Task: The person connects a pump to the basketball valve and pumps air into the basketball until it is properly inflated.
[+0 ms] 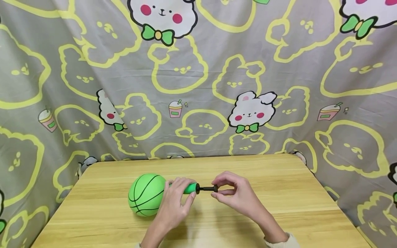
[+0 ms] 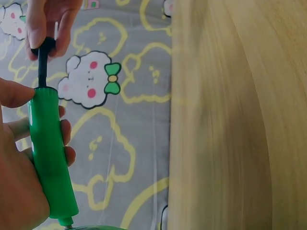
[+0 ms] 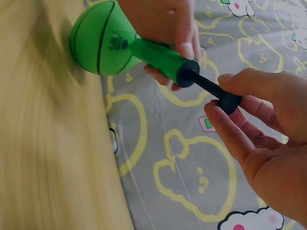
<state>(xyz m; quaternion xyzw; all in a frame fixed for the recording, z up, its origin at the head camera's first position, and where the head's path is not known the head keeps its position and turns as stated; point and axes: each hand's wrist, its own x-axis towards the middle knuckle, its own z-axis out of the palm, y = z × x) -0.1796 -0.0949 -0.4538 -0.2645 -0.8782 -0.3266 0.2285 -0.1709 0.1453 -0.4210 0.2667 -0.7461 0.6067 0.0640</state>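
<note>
A green ball with black lines (image 1: 147,195) sits on the table, left of both hands. My left hand (image 1: 176,203) grips the green barrel of a hand pump (image 2: 50,148), its fingers wrapped round it. At the ball end, the pump's thin metal tip (image 2: 66,222) meets the ball's surface. From the other end the black plunger rod (image 1: 207,188) stands pulled out. My right hand (image 1: 237,194) pinches the black knob (image 3: 229,102) at the rod's end between thumb and fingers. In the head view the pump lies roughly level, pointing from the ball to the right.
Below the hands spreads a light wooden table (image 1: 279,210), its far edge up against a grey curtain (image 1: 192,79) with yellow and white cartoon animals. The curtain also hangs along the left and right sides.
</note>
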